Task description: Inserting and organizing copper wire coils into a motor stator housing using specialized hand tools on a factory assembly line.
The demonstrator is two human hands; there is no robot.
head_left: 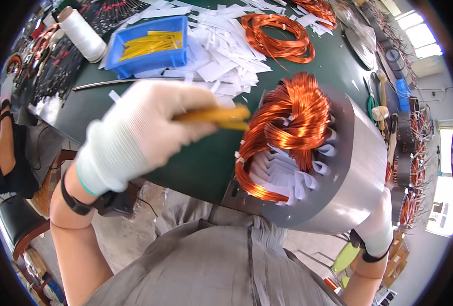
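In my left hand (145, 122), in a white knit glove, is a small bundle of yellow strips (216, 116), held to the left of a motor stator (356, 148). The fingers are closed round the strips and blurred a little. The steel stator rests on its side, its open end toward me. Thick bundles of copper winding wire (298, 122) bulge from its bore, and folded white paper slot liners (280, 173) line the slots below them. At the stator's right outer wall is my gloved right hand (379, 227), its fingers hidden behind the steel.
A blue tray (178, 58) of yellow strips stands among loose white paper pieces (221, 51). A thin metal rod (101, 85) and a white thread spool (82, 34) lie left. Copper coils (300, 43) sit behind; scissors (373, 99) lie right. Another person's arm (6, 137) shows far left.
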